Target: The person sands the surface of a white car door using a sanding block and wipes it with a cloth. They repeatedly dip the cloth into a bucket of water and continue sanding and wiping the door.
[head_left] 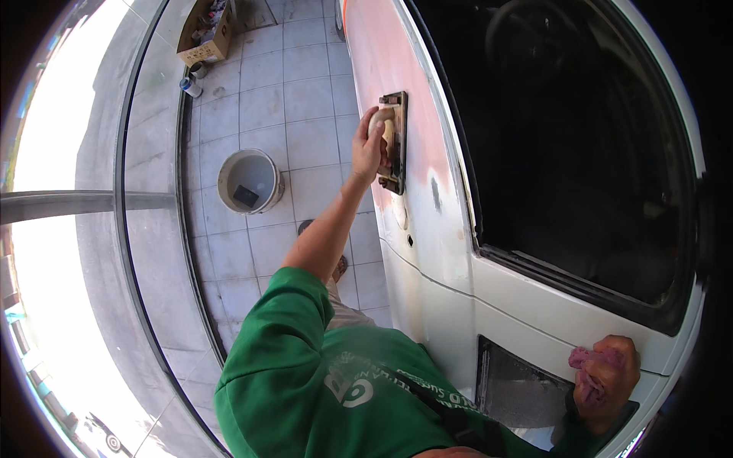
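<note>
My left hand (367, 155) is closed round the wooden handle of a long hand sanding block (401, 133). The block's face lies along the side panel of a white vehicle (427, 267), over a pinkish patch (385, 57). A dark grey mark (436, 194) shows on the panel just right of the block's lower end. At the lower right, my right hand (622, 374) grips a crumpled pink cloth (589, 365) close to the vehicle's body, beside a small lower window (519, 385). Whether the cloth touches the body I cannot tell.
On the tiled floor at left stands a white bucket (225, 200) of cloudy water with a dark rectangular block (246, 195) in it. A cardboard box (205, 52) and a blue-and-white can (190, 88) sit farther off. A large dark window (588, 168) fills the upper right.
</note>
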Action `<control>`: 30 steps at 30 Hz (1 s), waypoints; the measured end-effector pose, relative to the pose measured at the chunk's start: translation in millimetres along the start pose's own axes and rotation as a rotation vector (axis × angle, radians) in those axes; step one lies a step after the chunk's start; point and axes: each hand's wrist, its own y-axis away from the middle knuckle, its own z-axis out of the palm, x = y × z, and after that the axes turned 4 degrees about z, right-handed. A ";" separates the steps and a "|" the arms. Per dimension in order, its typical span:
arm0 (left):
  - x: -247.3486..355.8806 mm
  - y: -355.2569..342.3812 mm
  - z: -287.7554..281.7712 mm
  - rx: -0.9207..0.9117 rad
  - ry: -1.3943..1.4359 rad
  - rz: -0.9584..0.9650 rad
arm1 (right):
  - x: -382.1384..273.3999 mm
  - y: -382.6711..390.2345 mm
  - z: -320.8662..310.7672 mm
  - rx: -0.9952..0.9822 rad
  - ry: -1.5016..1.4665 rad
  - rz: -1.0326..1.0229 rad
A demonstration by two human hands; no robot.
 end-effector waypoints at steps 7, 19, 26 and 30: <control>2.2 76.1 44.4 -0.029 0.257 -0.163 | -10.0 -7.6 -0.3 0.001 0.038 0.011; 72.6 -51.8 86.0 0.018 0.107 0.013 | -8.9 -14.2 -5.3 0.055 -0.009 -0.023; 19.3 123.6 80.0 0.040 0.202 -0.181 | -7.9 -16.8 -13.5 0.017 -0.197 0.055; 71.5 -52.1 91.2 0.038 0.204 -0.058 | -11.1 -29.1 -21.1 -0.039 -0.327 0.092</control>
